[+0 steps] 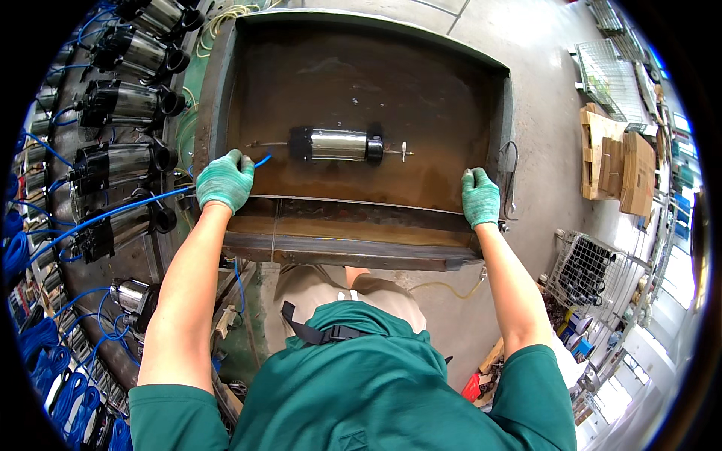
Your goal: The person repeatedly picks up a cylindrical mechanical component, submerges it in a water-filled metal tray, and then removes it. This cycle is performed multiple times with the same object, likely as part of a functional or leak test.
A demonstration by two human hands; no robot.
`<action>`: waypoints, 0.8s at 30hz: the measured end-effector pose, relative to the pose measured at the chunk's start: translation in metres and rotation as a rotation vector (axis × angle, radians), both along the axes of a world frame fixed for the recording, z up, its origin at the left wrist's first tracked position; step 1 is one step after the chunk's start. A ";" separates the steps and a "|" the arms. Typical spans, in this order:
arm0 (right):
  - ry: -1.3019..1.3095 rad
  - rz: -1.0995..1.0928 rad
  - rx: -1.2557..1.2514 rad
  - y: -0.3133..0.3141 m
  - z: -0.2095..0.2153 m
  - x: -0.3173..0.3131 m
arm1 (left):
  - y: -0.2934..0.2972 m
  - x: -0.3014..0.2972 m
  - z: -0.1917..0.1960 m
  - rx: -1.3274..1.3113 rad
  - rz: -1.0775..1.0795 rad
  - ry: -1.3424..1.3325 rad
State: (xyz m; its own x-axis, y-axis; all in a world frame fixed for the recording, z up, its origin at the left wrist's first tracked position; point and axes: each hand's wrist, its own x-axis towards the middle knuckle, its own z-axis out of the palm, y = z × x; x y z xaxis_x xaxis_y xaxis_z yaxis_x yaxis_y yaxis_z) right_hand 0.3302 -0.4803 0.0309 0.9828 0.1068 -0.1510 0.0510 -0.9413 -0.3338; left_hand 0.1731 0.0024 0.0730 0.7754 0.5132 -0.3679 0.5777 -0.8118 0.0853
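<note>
Plainly slim, bright blue cable [114, 212]

From here I'm missing a stretch of the blue cable [150, 200] inside the left hand [226, 182]; the green shirt [353, 387] is running past the lower edge.

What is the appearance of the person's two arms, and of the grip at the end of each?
The left grip and right grip wear matching green gloves with paler streaks, ending around the wrists. The forearms are uncovered. Above them are short, dark green sleeves. No markings can be made out on gloves or sleeves.
</note>
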 end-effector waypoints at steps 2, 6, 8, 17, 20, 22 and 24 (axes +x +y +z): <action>0.005 0.002 -0.006 -0.001 -0.001 0.001 | 0.000 0.001 -0.001 0.000 0.004 0.010; 0.046 -0.010 -0.016 0.000 0.002 0.002 | 0.001 0.001 -0.003 0.009 0.013 0.037; 0.048 -0.015 -0.013 0.000 0.002 0.002 | 0.000 0.002 -0.003 0.013 0.011 0.033; 0.049 -0.020 -0.003 0.000 0.004 0.002 | 0.001 0.000 -0.009 0.032 0.003 0.017; 0.061 -0.027 -0.011 0.001 0.005 0.002 | 0.002 0.000 -0.010 0.031 0.006 0.017; 0.063 -0.029 -0.018 0.002 0.006 0.002 | 0.003 0.000 -0.011 0.026 0.010 0.024; 0.061 -0.029 -0.014 0.002 0.007 0.002 | 0.002 0.000 -0.008 0.029 0.009 0.029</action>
